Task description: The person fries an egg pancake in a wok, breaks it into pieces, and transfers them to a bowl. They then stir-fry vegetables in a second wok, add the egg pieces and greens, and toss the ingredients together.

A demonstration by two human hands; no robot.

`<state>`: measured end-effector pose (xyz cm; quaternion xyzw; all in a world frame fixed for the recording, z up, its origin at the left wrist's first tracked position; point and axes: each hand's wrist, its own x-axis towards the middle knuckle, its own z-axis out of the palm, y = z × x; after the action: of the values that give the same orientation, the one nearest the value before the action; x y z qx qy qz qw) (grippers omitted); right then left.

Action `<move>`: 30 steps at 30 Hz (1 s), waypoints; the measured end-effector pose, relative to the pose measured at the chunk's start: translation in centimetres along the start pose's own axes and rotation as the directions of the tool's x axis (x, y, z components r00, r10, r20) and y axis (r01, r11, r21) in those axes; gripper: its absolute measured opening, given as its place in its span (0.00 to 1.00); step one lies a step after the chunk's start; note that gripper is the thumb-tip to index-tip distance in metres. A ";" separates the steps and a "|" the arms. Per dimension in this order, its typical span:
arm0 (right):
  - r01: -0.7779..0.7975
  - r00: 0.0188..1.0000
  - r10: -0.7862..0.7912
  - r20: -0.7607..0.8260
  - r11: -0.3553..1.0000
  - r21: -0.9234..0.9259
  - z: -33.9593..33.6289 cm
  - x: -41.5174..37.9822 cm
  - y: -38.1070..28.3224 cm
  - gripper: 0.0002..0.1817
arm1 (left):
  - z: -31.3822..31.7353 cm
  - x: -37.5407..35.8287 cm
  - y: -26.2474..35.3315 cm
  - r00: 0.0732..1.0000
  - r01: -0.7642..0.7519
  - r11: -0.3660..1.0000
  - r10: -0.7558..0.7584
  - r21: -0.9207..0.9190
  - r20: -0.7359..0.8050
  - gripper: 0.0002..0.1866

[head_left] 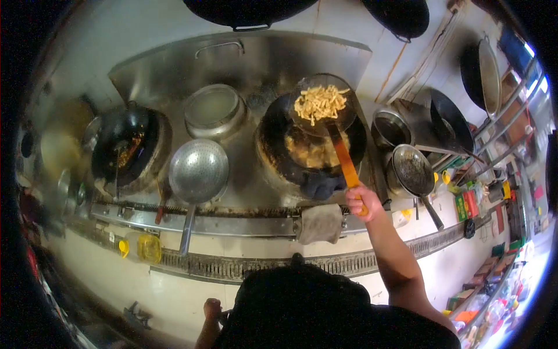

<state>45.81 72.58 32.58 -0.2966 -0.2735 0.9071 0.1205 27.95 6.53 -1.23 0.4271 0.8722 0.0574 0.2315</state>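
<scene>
My right hand (pixel 364 202) is wrapped round the orange-brown wooden handle of a skimmer (pixel 302 123). A heap of pale golden fried strips (pixel 321 103) lies in its round mesh bowl, which is over the back of a large wok (pixel 268 136). In that wok, brownish liquid (pixel 311 152) shows below the skimmer. A dark cloth (pixel 322 185) rests at the wok's front rim. Low in the view, near my body, my left hand (pixel 213 308) is closed; whatever it may hold is hidden.
A perforated ladle (pixel 199 171) lies left of the wok, before a lidded pot (pixel 214 109). Further left sits another wok (pixel 125 145). To the right are a dark pot (pixel 392 128) and a strainer (pixel 412 168). A grey towel (pixel 319 224) hangs at the stove's front edge.
</scene>
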 end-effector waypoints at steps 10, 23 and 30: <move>-0.339 0.936 0.267 0.229 0.854 0.393 -0.2 1.3 -0.3 0.06 | -2.8 2.0 4.1 0.980 0.071 0.974 -0.108 0.216 0.167 0.08; -0.297 0.955 0.280 0.101 0.879 0.374 -1.1 0.7 -0.6 0.06 | -1.5 0.7 3.1 0.848 0.522 0.826 -0.476 -0.212 0.233 0.08; -0.088 0.995 0.085 0.050 0.995 0.045 -2.4 0.2 1.2 0.06 | -1.6 0.6 3.6 0.916 0.390 0.894 -0.354 -0.219 0.187 0.09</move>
<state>47.00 72.69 30.21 -0.2832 -0.2418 0.9245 0.0814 29.51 9.37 1.04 0.2221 0.9046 0.0917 0.3520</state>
